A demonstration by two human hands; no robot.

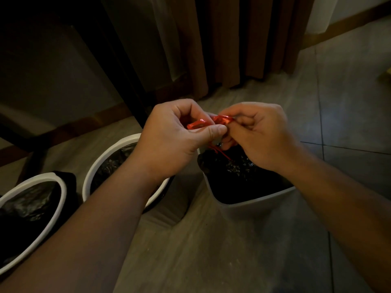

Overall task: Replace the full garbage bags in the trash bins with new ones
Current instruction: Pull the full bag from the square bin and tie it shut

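Both forearms were extended forward over the floor. The left hand and right hand were brought together, knuckles up, each pinched narrow on the red drawstring. The string was held just above the black bag gathered in the right bin. Two more lined bins were seen at left.
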